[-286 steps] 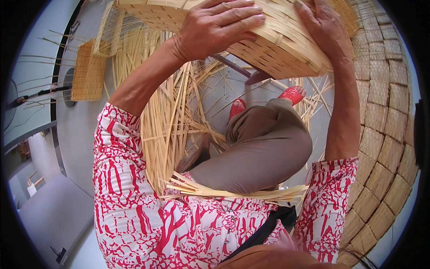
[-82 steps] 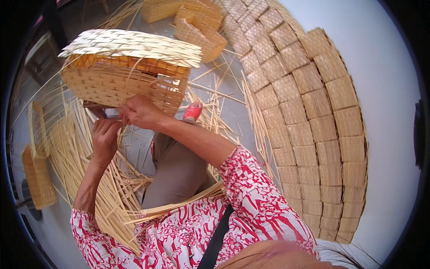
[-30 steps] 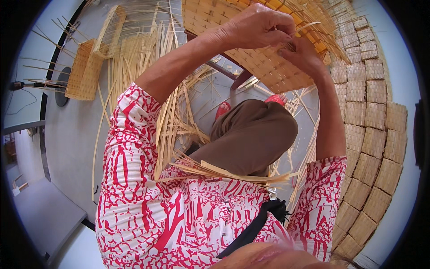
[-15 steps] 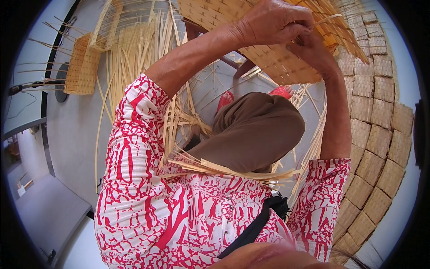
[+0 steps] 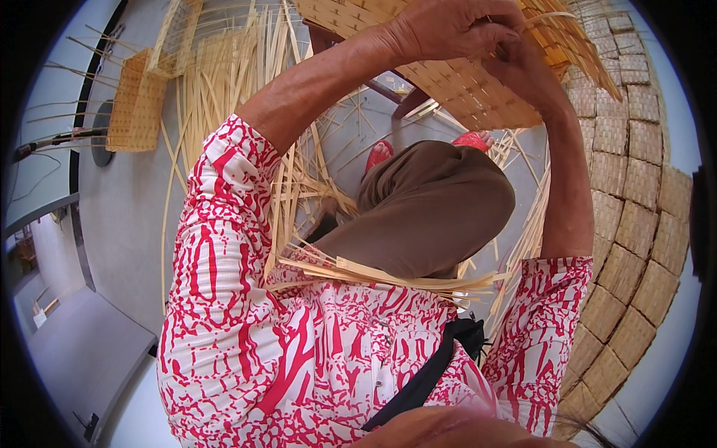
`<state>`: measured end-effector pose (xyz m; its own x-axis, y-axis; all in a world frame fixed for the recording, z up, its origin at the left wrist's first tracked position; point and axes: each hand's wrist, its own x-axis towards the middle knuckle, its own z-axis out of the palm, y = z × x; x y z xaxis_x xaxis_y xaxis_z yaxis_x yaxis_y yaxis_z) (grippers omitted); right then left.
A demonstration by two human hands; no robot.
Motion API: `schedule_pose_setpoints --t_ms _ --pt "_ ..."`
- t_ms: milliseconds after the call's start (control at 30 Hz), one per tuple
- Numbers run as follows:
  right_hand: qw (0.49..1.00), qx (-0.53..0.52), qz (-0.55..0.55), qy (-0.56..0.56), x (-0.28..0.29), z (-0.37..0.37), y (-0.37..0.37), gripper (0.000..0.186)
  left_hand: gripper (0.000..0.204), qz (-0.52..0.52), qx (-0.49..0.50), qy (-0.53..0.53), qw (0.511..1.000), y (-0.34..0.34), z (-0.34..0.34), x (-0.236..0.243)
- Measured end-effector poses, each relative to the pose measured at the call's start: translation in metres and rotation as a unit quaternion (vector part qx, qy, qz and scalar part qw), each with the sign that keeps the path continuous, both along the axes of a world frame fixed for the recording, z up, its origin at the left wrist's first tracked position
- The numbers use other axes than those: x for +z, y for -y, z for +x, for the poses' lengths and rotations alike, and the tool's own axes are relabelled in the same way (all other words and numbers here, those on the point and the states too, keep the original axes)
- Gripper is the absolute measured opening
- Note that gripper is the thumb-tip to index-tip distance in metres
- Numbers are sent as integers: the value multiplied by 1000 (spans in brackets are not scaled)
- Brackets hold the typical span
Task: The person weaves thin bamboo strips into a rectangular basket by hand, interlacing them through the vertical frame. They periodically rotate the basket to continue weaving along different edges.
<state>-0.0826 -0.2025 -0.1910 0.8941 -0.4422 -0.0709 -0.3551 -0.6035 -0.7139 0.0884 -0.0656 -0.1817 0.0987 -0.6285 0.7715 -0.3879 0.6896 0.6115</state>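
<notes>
A woven bamboo basket (image 5: 463, 93) is tilted at the top of the view, one flat wall toward me and a fanned, slatted side at the right. Across its edge my left hand (image 5: 467, 30) is closed, fingers curled on a thin bamboo strip (image 5: 551, 15) that arcs out to the right. My right hand (image 5: 526, 71) meets it from the right, fingers bent and pinched at the basket's edge. Both sets of fingertips nearly touch, and what lies between them is partly hidden.
Loose bamboo strips (image 5: 224, 89) cover the floor at the left, and more strips (image 5: 388, 278) lie across my lap. A smaller woven basket (image 5: 138, 101) with long loose ends stands far left. Stacked woven baskets (image 5: 635, 179) line the right. A dark wooden leg (image 5: 411, 103) stands under the work.
The basket and both hands sit slightly higher in the view. My fingers have shifted a little at the edge, and the thin strip's end now bends up more.
</notes>
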Motion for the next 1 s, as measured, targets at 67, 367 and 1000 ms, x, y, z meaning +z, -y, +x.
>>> schedule_pose_setpoints --t_ms 67,367,1000 --pt "1000 -1 15 1 11 4 -14 29 9 -2 25 18 1000 -1 2 0" --pt "998 15 52 -30 -2 -5 10 34 7 -42 33 59 997 3 2 -1" --pt "999 2 41 -30 8 -8 6 25 9 -12 -4 111 994 -5 8 4"
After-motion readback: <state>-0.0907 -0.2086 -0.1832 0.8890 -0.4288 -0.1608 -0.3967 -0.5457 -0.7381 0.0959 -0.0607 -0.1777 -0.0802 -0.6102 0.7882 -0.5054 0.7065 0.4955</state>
